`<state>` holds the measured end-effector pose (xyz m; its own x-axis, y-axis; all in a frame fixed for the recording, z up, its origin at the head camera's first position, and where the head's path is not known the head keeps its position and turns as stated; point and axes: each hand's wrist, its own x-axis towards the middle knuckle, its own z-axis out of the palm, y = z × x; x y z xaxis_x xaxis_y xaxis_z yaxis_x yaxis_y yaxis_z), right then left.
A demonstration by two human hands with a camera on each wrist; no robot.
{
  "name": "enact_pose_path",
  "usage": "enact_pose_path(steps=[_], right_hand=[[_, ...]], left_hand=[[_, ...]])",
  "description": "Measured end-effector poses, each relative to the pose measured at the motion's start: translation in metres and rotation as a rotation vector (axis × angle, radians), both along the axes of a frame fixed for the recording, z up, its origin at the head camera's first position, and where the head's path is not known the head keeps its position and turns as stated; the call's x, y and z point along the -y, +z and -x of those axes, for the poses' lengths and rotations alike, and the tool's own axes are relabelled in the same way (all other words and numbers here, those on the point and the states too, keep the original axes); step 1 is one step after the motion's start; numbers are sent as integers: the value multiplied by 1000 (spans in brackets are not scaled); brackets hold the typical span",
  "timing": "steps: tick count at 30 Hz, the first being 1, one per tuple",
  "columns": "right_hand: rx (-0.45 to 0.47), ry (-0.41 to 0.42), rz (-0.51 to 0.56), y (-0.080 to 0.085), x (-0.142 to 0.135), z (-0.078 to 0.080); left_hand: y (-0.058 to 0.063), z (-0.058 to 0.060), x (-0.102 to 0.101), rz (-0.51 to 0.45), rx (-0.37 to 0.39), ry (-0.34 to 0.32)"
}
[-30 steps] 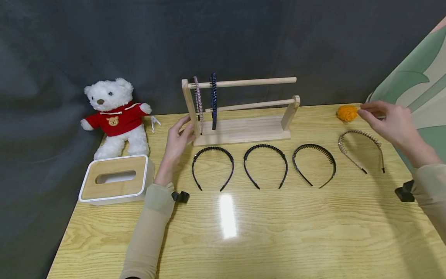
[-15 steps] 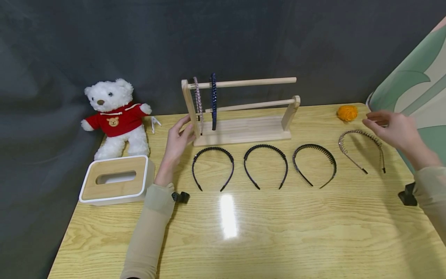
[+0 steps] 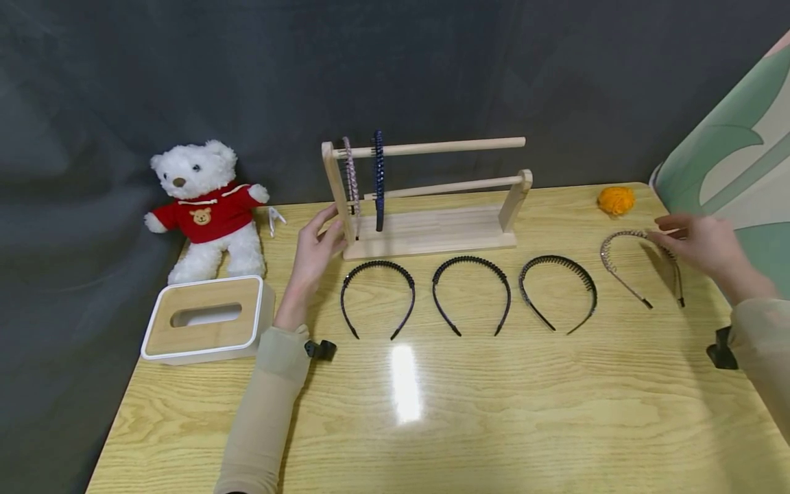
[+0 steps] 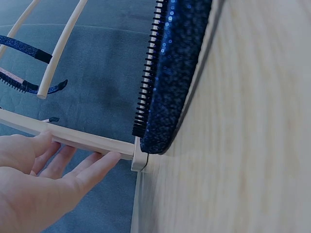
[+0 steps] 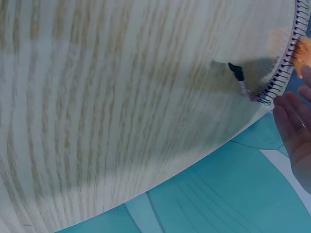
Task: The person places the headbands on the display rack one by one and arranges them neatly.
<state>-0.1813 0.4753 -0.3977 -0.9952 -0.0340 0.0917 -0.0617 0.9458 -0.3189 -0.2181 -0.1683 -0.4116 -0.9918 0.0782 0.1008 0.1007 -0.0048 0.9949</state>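
Near the right edge of the bench [image 3: 494, 412], the pale headband [image 3: 629, 233] is partly covered by the right hand [image 3: 706, 248], its grip slack; whether it is touched cannot be told. Picking it up seems to be the step in hand, with a light pinch called for. Against the left post [image 3: 336, 182] of the rack [image 3: 444, 230], the left hand [image 3: 317, 252] is laid unclenched. Beyond the hung navy headband [image 3: 379, 182], bare upper rail [image 3: 457, 146] is left, with its right end free.

Left sleeve [image 3: 256, 418]: long, plain, beige; paler, crinkled cuff [image 3: 282, 353]. Right sleeve [image 3: 764, 357]: matching beige. Left wrist device [image 3: 321, 350], right wrist device [image 3: 721, 348]: small, black, angular. Left hand [image 3: 316, 250], right hand [image 3: 706, 248]: ungloved.
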Motion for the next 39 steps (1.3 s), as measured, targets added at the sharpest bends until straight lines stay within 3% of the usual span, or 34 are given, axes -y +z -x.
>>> enact_pose_path(steps=[10, 20, 39], right_hand=[[34, 45, -26, -10, -5, 3], [3, 66, -93, -16, -6, 6], [-14, 38, -99, -16, -1, 5]], left_hand=[[0, 1, 1, -8, 17, 1], [0, 2, 1, -2, 27, 3], [1, 0, 0, 8, 22, 16]])
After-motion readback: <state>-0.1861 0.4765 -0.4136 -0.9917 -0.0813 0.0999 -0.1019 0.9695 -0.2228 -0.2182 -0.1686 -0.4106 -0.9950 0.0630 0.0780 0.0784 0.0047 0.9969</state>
